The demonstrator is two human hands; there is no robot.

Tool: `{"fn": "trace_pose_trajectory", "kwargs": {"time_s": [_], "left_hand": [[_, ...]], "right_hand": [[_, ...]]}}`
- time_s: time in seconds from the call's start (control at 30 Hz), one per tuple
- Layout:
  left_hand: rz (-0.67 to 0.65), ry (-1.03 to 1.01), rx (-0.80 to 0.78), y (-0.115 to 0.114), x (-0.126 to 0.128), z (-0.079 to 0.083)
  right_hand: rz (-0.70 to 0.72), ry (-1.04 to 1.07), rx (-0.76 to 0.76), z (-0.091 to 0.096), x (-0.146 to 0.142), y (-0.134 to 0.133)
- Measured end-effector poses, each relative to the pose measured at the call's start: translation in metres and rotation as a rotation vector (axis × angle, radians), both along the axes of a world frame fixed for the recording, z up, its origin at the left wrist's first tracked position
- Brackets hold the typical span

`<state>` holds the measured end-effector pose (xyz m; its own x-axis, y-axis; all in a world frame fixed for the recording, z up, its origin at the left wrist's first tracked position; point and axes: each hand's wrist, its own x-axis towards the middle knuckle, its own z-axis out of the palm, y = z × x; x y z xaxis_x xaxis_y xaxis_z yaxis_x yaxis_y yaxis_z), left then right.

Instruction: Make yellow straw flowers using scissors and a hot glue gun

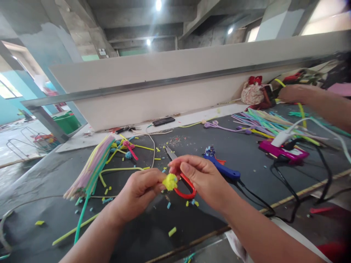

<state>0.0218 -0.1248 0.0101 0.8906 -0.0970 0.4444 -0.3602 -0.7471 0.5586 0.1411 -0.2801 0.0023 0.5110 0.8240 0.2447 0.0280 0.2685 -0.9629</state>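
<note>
My left hand pinches a small yellow knotted ball of pipe cleaner between thumb and fingers, with a speck of blue on it. Just to the right of the ball is my right hand, its thumb and fingers closed together; whatever lies in their tips is too small to make out. Under the hands, red-handled scissors lie on the dark table with their blades pointing away. Beyond my right hand rests a blue glue gun with a black cable. Short yellow and blue offcuts are scattered around.
A bundle of pastel pipe cleaners lies left, beside small knotted pieces. More pipe cleaners spread at right, near a magenta power strip with cables. A black phone lies at the back. Another person's arm reaches in from the right.
</note>
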Motion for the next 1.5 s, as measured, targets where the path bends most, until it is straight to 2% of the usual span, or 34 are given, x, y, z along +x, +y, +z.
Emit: {"fn": "trace_pose_trajectory", "kwargs": {"time_s": [0.1,0.27,0.53,0.6,0.7,0.83,1.2,1.5], "left_hand": [[0.144,-0.19,0.017,-0.002,0.003,-0.008],[0.252,-0.268,-0.019,-0.002,0.008,-0.018],[0.213,-0.245,0.005,-0.003,0.01,-0.018],[0.231,-0.222,-0.021,-0.003,0.01,-0.019],[0.262,-0.216,-0.036,-0.003,0.01,-0.021],[0.243,-0.233,0.005,-0.003,0.009,-0.02],[0.226,-0.256,-0.021,-0.003,0.007,-0.023],[0.247,-0.192,-0.188,-0.013,0.006,-0.024]], "right_hand": [[-0.015,0.112,0.063,-0.001,-0.001,0.004],[0.002,0.118,0.043,0.0,-0.012,0.01],[-0.139,-0.135,-0.022,-0.004,-0.01,0.014],[-0.123,-0.09,-0.02,-0.002,-0.01,0.013],[-0.066,0.097,-0.03,0.001,-0.012,0.012],[-0.085,0.216,-0.069,0.005,-0.012,0.013],[-0.058,0.285,-0.075,0.0,-0.011,0.014],[-0.105,0.219,-0.038,0.003,-0.017,0.015]]}}
